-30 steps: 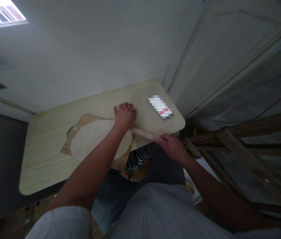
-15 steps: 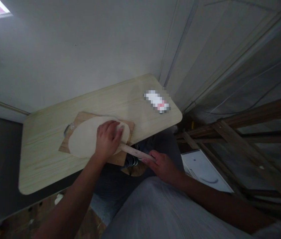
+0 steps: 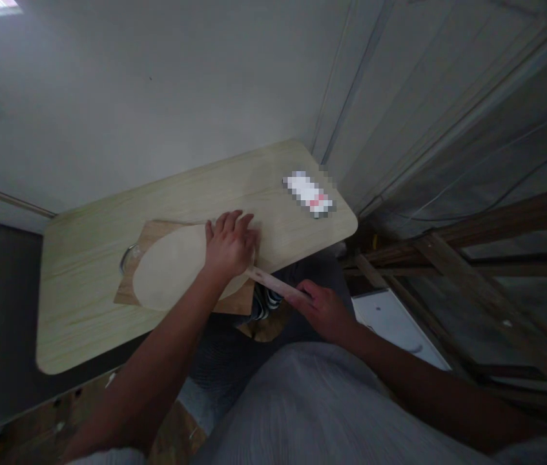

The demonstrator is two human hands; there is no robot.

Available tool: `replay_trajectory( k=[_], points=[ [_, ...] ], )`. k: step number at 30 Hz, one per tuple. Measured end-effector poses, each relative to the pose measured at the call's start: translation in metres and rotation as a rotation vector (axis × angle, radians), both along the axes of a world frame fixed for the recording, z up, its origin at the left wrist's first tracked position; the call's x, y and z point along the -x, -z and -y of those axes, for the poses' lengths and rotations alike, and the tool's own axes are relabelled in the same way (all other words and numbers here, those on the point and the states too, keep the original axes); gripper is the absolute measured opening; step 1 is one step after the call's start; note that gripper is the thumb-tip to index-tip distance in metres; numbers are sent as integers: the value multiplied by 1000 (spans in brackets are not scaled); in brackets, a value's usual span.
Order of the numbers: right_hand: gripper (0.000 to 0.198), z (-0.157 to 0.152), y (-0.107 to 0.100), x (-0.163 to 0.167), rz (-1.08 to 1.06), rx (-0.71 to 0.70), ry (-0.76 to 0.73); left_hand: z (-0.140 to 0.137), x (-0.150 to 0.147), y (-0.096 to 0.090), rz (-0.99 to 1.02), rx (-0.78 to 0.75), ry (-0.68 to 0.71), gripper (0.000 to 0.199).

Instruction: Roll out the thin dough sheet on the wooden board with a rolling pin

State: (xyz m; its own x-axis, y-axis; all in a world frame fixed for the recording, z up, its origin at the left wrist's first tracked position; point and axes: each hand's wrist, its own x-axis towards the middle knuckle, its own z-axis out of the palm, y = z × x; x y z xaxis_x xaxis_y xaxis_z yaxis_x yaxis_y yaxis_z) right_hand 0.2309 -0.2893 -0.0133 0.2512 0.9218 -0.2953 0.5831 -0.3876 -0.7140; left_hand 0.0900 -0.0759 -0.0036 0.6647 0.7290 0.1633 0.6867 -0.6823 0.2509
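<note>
A flat, rounded sheet of pale dough (image 3: 169, 268) lies on a wooden board (image 3: 235, 302). Over its right end rests my left hand (image 3: 230, 244), palm down, with the fingers spread apart and pointing away from me. My right hand (image 3: 324, 313) is closed around the near end of a slim, pale wooden rolling pin (image 3: 273, 283). The pin slants up to the left over the table's front edge, and its far end disappears beneath my left hand. Whether my left hand presses on it is hidden.
The board lies on a light wood-grain table (image 3: 84, 316) against a white wall. A metal ring-like piece (image 3: 125, 258) shows at the board's left. A pixelated white-and-red object (image 3: 309, 194) lies at the table's right end. Timber framing (image 3: 486, 258) stands to the right.
My left hand has slid right and away from me, its fingers spreading more. The rolling pin and my right hand have shifted slightly right. The board has turned a little.
</note>
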Motion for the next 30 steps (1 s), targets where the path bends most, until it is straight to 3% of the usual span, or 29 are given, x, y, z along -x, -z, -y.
replay_trajectory(
  k=[9, 20, 30],
  points=[
    [40, -6, -2, -7, 42, 48, 71, -7, -21, 0, -13, -9, -40, 43],
    [37, -8, 6, -15, 52, -22, 100, -24, -41, 5, -69, 2, 19, 40],
    [34, -12, 2, -26, -34, -24, 122, -39, -70, 4, 182, -29, 42, 38]
  ],
)
